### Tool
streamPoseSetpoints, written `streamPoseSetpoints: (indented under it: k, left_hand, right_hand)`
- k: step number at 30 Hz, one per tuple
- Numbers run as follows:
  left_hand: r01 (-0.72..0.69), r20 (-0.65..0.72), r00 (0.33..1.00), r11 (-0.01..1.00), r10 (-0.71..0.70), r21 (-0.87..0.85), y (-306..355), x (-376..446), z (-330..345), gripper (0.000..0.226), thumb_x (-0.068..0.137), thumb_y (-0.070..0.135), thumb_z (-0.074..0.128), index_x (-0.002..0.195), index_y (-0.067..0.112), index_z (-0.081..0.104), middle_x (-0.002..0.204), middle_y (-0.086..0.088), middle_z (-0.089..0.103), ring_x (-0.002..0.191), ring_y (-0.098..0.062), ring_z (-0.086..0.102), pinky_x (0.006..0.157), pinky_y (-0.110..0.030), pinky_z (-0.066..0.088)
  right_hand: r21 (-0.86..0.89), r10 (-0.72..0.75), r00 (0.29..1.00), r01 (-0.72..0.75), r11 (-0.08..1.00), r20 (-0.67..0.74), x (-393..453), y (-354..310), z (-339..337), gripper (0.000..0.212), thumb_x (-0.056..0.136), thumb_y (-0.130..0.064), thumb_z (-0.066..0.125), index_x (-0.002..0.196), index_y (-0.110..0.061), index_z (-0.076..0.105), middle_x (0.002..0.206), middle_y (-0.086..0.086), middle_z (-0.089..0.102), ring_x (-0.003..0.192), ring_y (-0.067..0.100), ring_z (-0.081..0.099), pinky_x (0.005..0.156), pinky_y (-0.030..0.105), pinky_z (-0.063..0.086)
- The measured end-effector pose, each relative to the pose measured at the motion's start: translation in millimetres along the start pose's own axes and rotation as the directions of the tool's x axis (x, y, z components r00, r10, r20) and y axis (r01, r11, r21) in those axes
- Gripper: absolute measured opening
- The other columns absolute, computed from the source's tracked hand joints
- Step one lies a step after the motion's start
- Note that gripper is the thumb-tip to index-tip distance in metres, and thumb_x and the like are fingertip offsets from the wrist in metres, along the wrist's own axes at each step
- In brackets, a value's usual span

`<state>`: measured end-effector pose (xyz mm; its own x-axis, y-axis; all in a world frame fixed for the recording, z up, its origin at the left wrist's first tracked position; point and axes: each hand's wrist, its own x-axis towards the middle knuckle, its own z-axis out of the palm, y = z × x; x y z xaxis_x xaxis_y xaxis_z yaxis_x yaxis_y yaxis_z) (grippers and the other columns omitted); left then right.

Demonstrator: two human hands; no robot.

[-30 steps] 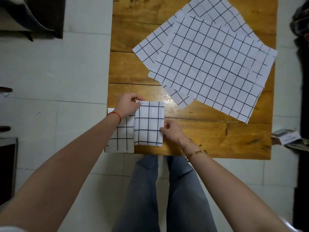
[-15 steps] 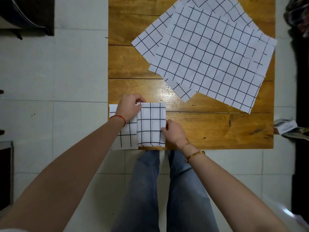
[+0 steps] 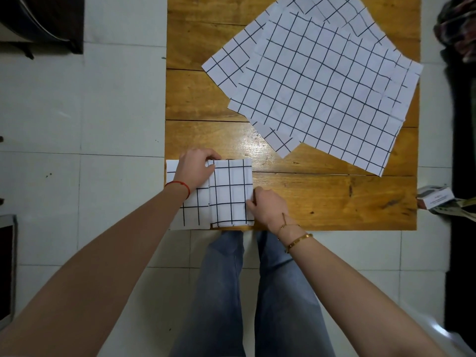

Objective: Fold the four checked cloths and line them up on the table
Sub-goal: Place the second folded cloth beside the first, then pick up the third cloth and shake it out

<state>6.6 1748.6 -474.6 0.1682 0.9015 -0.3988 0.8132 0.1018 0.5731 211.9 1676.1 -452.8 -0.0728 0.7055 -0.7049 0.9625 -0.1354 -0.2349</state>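
Two folded white cloths with black checks lie side by side at the near left corner of the wooden table [image 3: 334, 202]. The left folded cloth [image 3: 192, 211] sits at the table's left edge. The right folded cloth [image 3: 230, 193] touches it. My left hand [image 3: 197, 167] pinches the right cloth's far left corner. My right hand [image 3: 268, 206] grips its right edge near the bottom. Two unfolded checked cloths overlap at the far right: the top one [image 3: 322, 91] covers most of the lower one [image 3: 226, 63].
White floor tiles surround the table. A small box [image 3: 435, 199] and papers sit on the floor off the table's right edge. Dark furniture stands at the far left and right. My legs in blue jeans are below the table's near edge.
The right folded cloth has been shifted slightly and squared up against the left one. Both hands have kept their grip on it.
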Motion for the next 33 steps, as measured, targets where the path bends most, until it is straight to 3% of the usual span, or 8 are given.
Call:
streamPoseSetpoints:
  k: [4, 11, 14, 17, 22, 29, 33]
  left_hand:
    - [0.013, -0.034, 0.999, 0.999, -0.012, 0.032, 10.0, 0.7, -4.1, 0.03, 0.085, 0.011, 0.065, 0.112, 0.024, 0.068, 0.116, 0.006, 0.067, 0.11, -0.018, 0.055, 0.102, -0.043, 0.041]
    - [0.003, -0.082, 0.997, 1.0, -0.002, 0.023, 41.6, 24.6, -16.4, 0.033, 0.087, 0.011, 0.063, 0.117, 0.023, 0.065, 0.119, 0.002, 0.064, 0.115, -0.02, 0.051, 0.103, -0.04, 0.039]
    - [-0.063, -0.094, 0.993, 0.991, 0.075, 0.121, 61.0, 42.6, -20.7, 0.037, 0.09, 0.012, 0.059, 0.126, 0.02, 0.061, 0.128, 0.002, 0.06, 0.121, -0.02, 0.046, 0.105, -0.039, 0.035]
    - [-0.119, -0.097, 0.985, 0.97, 0.142, 0.21, 78.8, 65.3, -26.3, 0.038, 0.091, 0.012, 0.057, 0.128, 0.018, 0.058, 0.13, 0.001, 0.059, 0.122, -0.022, 0.044, 0.102, -0.04, 0.036]
    - [-0.04, -0.155, 0.985, 0.976, 0.074, 0.216, 93.1, 98.9, -30.0, 0.037, 0.092, 0.012, 0.057, 0.129, 0.016, 0.058, 0.131, -0.002, 0.058, 0.124, -0.022, 0.043, 0.103, -0.039, 0.038]
    - [-0.044, -0.147, 0.986, 0.978, 0.075, 0.206, 74.8, 123.2, -33.4, 0.031, 0.093, 0.012, 0.057, 0.122, 0.02, 0.063, 0.123, 0.0, 0.062, 0.119, -0.021, 0.045, 0.098, -0.037, 0.041]
    - [-0.058, -0.093, 0.992, 0.974, 0.08, 0.218, 67.7, 125.6, -34.5, 0.034, 0.091, 0.012, 0.059, 0.123, 0.023, 0.063, 0.124, 0.003, 0.059, 0.12, -0.019, 0.043, 0.1, -0.035, 0.037]
  right_hand:
    - [0.039, 0.016, 0.996, -0.013, 0.999, -0.093, 1.0, 9.7, -14.9, 0.027, 0.097, -0.035, 0.046, 0.101, -0.01, 0.055, 0.093, 0.006, 0.065, 0.082, 0.024, 0.062, 0.071, 0.038, 0.055]
    - [0.155, 0.048, 0.945, 0.003, 0.988, -0.324, 18.8, 44.4, -67.3, 0.024, 0.097, -0.036, 0.05, 0.098, -0.012, 0.054, 0.091, 0.004, 0.061, 0.08, 0.022, 0.059, 0.063, 0.035, 0.05]
    - [0.159, 0.054, 0.924, 0.007, 0.987, -0.378, 32.1, 61.5, -89.0, 0.023, 0.096, -0.036, 0.051, 0.095, -0.013, 0.054, 0.091, 0.004, 0.061, 0.082, 0.022, 0.058, 0.065, 0.034, 0.05]
    - [0.2, 0.033, 0.913, 0.054, 0.978, -0.406, 47.3, 77.8, -105.9, 0.019, 0.094, -0.032, 0.053, 0.09, -0.014, 0.053, 0.089, 0.002, 0.057, 0.083, 0.021, 0.054, 0.066, 0.032, 0.044]
    - [0.243, -0.053, 0.9, 0.173, 0.954, -0.432, 83.2, 85.9, -123.5, 0.013, 0.09, -0.026, 0.057, 0.094, -0.014, 0.058, 0.095, 0.001, 0.057, 0.092, 0.02, 0.052, 0.075, 0.031, 0.045]
    - [0.193, -0.207, 0.866, 0.323, 0.927, -0.455, 127.9, 44.6, -132.5, 0.021, 0.086, -0.019, 0.064, 0.105, -0.011, 0.058, 0.104, 0.005, 0.057, 0.098, 0.021, 0.049, 0.08, 0.026, 0.039]
    - [0.151, -0.231, 0.845, 0.34, 0.928, -0.482, 143.1, 24.0, -127.8, 0.026, 0.084, -0.017, 0.067, 0.107, -0.009, 0.058, 0.105, 0.008, 0.057, 0.098, 0.024, 0.05, 0.082, 0.031, 0.042]
